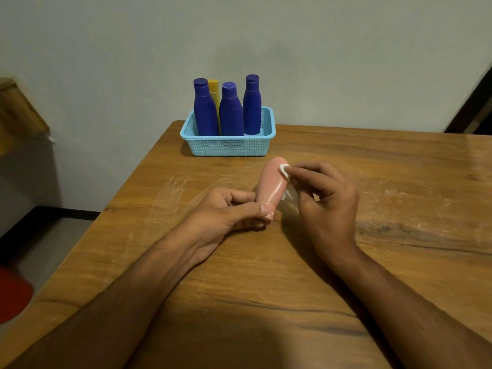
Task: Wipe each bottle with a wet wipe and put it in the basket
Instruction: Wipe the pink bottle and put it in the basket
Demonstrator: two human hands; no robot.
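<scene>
Bottle (274,183), the pink one, lies tilted over the table (372,262), cap end toward me, base pointing at the basket (229,145). My left hand (226,211) pinches it at the cap, thumb on top and fingers curled under. My right hand (324,198) has its fingertips closed on the wipe (284,170), pressed against the far end of the bottle. The near part of the body looks glossy, so I judge the wiping is well along. To do it well I would keep the cap pinch firm, roll the bottle with the left fingers, and draw the wipe down its length so no side is missed. Blue bottles (231,113) and a yellow one (213,93) stand upright in the basket; room shows at its right end.
</scene>
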